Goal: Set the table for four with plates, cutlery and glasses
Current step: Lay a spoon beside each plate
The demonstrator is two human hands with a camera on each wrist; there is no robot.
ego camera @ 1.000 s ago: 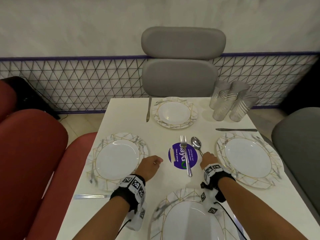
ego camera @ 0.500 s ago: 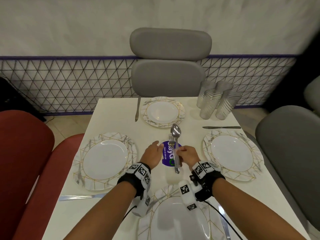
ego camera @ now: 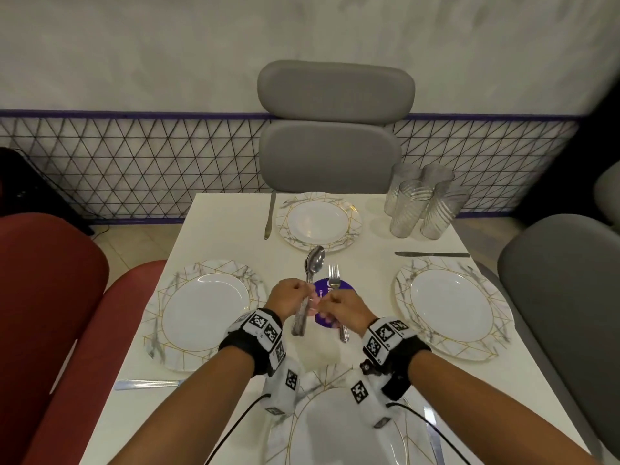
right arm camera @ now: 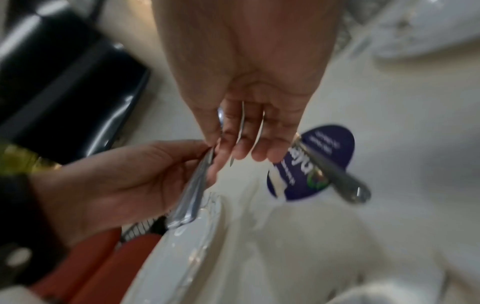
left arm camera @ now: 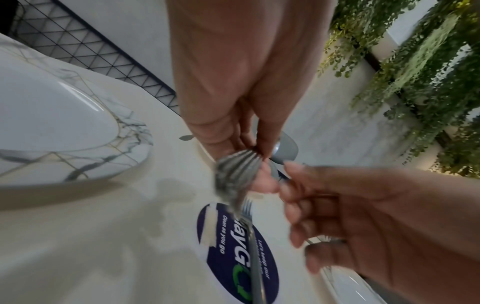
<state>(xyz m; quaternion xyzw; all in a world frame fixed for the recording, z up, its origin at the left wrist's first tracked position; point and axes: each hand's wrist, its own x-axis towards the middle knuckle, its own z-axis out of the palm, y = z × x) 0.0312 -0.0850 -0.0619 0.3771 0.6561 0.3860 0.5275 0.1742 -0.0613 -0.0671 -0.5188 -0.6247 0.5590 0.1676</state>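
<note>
Four chairs ringed the white tabletop [ego camera: 214,250]: a grey chair [ego camera: 332,129] at the far end, another grey chair [ego camera: 563,297] on the right, two red seats [ego camera: 50,313] on the left. Four marbled plates [ego camera: 204,313] lay at the four places, a knife [ego camera: 432,254] beside each one visible in full. A cluster of four ribbed glasses [ego camera: 421,201] stood at the far right corner, well apart from the hands. Over the purple sticker [ego camera: 327,286] at the centre, the left hand [ego camera: 290,298] had its grip closed round a bundle of spoons [ego camera: 313,263], bowls up; the right hand [ego camera: 345,310], touching it, gripped the forks [ego camera: 334,276], tines up.
</note>
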